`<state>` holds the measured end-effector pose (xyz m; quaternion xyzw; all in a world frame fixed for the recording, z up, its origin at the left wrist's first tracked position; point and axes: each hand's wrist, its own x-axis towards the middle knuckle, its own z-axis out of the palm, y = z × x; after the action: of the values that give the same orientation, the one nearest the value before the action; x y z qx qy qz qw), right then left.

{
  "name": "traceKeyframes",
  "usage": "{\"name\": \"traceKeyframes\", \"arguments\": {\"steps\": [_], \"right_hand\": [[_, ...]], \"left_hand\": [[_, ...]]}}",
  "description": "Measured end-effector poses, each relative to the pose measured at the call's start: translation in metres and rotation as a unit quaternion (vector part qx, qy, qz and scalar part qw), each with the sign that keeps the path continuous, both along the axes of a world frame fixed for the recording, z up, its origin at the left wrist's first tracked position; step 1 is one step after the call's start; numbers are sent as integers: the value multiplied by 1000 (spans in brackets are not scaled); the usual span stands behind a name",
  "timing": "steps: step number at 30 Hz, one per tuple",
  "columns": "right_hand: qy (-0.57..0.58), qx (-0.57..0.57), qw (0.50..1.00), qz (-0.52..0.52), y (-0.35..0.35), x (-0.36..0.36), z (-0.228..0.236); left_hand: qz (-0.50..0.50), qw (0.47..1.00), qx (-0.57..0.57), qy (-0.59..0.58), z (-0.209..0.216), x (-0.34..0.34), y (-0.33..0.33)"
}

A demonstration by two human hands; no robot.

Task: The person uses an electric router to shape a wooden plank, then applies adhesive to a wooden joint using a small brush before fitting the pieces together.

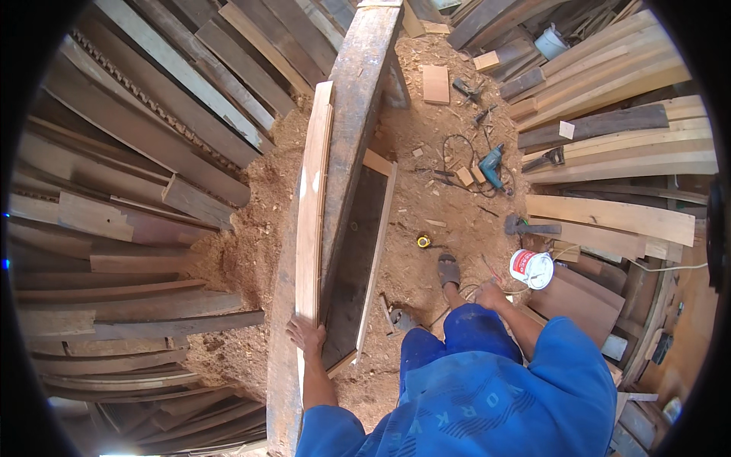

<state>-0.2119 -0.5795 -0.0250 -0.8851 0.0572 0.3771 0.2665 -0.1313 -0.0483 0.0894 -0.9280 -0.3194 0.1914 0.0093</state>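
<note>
A long pale wooden plank (312, 206) lies lengthwise on a worn, narrow wooden bench (354, 99). Across the plank's near end my left hand (306, 335) is closed, fingers over one edge and thumb side at the other. Against the bench's right side leans a wooden frame (375, 251) with a dark panel. My right hand (489, 293) is closed in front of my right knee. A thin reddish piece shows just beyond its fingers, too small to name. Beside that hand stands a white bucket (539, 268) with a red label.
Sawdust covers the floor (419, 167). On it lie a yellow tape measure (423, 241), a teal power drill (492, 166) with its cord, and small wood blocks (465, 177). A hammer (525, 226) rests at the right. Stacked boards (137, 152) line both sides.
</note>
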Motion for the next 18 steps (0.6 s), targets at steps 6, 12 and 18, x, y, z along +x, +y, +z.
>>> {"name": "traceKeyframes", "arguments": {"steps": [6,12,18], "right_hand": [[-34,-31,999,-26,1,-15,-14],[-60,61,994,-65,69,-44,12],[33,76,993,-83,145,-79,17]], "left_hand": [[-14,1000,-7,9,2,6,-4],[-50,998,1,-35,-8,-5,10],[-98,994,8,-40,-15,-7,10]]}}
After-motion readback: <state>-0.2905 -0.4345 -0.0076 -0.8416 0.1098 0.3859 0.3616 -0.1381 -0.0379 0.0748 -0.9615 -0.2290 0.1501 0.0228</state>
